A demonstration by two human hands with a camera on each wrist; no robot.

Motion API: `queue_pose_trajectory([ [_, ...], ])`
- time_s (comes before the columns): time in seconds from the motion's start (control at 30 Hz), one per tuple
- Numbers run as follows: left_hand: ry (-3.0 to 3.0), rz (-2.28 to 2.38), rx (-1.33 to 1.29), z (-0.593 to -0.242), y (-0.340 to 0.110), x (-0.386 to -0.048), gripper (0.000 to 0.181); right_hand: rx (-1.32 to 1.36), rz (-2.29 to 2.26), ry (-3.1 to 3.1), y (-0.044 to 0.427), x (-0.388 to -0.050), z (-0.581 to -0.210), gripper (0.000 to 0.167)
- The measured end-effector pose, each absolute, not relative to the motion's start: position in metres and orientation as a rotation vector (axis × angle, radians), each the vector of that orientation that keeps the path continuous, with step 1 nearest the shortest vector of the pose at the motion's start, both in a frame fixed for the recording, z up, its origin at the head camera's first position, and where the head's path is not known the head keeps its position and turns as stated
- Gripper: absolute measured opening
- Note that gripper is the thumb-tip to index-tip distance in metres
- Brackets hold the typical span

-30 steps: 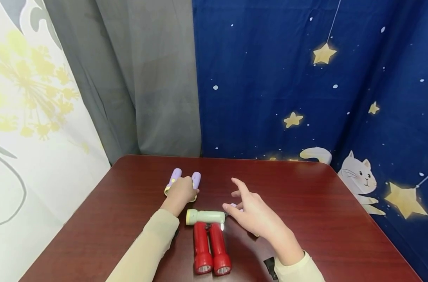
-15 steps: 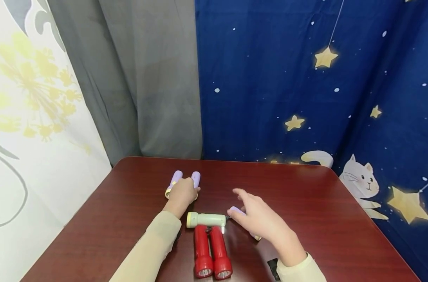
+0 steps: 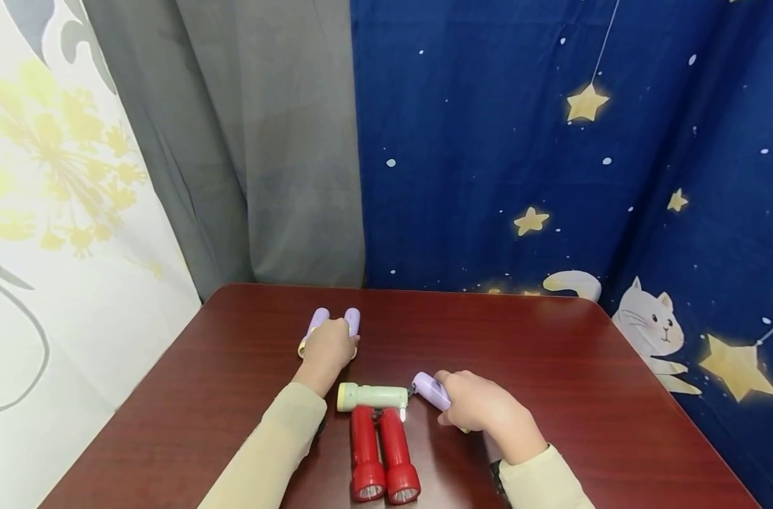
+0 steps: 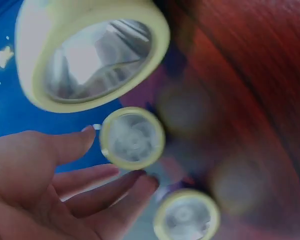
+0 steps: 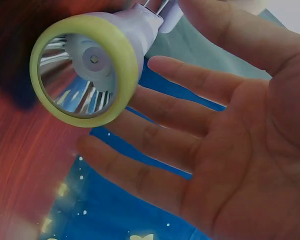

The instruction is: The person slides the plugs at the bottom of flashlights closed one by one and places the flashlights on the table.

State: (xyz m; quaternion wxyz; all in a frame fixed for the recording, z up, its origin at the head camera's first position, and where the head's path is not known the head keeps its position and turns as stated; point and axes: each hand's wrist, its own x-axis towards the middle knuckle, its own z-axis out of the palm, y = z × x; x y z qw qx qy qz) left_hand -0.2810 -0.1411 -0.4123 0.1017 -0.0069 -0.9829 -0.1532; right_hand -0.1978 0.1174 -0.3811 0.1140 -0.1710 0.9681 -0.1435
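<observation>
Left hand (image 3: 327, 350), left of center in the head view, is clamped on the right lavender flashlight (image 3: 353, 318), thumb and fingers at opposite sides of its yellow-rimmed lens end in the left wrist view. Adjacent, the left lavender flashlight (image 3: 318, 318) lies partly behind the same hand. Right hand (image 3: 481, 403), lower right of center, is placed over the third lavender flashlight (image 3: 431, 391); its fingers are extended and apart in the right wrist view, where the lens occupies the upper left. Firm contact cannot be told. This unit lies diagonally, tail end toward the upper left, lens end mostly covered by the hand. Between the hands, the light green flashlight (image 3: 376, 396) lies horizontally, lens end left, tail end near the third unit. Directly below it, the left red flashlight (image 3: 366, 449) and the right red flashlight (image 3: 396, 449) lie side by side, lens ends toward the bottom edge. All units are located on the dark red tabletop (image 3: 551, 353). Behind it hang a gray curtain (image 3: 297, 141) and a blue curtain (image 3: 462, 141).
</observation>
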Motion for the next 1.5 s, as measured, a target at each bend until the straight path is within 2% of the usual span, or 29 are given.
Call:
queue_pose_trajectory([
  [0.23,-2.860,-0.386,-0.375,-0.377,-0.122,-0.236,0.015,-0.543,-0.386,2.887,0.117,-0.194,-0.381,0.064],
  [0.43,-3.178,-0.285,-0.578,-0.349,-0.102,-0.178,0.031,-0.733,-0.415,2.931,0.110,-0.188,-0.378,0.053],
  [0.53,-3.224,-0.187,-0.599,-0.345,-0.099,-0.158,0.033,-0.831,-0.482,2.874,0.107,-0.184,-0.374,0.040],
  [0.67,-3.227,-0.166,-0.503,-0.355,-0.102,-0.144,0.032,-0.876,-0.554,2.745,0.105,-0.178,-0.372,0.030],
  [0.87,-3.316,-0.276,-0.367,-0.377,-0.106,-0.141,0.038,-0.834,-0.521,2.716,0.106,-0.172,-0.372,0.032],
  [1.1,-3.388,-0.461,-0.234,-0.390,-0.108,-0.148,0.044,-0.860,-0.569,2.622,0.106,-0.169,-0.371,0.024],
  [1.3,-3.375,-0.810,-0.069,-0.400,-0.109,-0.161,0.038,-0.843,-0.575,2.578,0.105,-0.167,-0.370,0.024],
  [1.5,-3.340,-0.750,-0.152,-0.415,-0.111,-0.178,0.034,-0.914,-0.467,2.602,0.099,-0.165,-0.370,0.033],
])
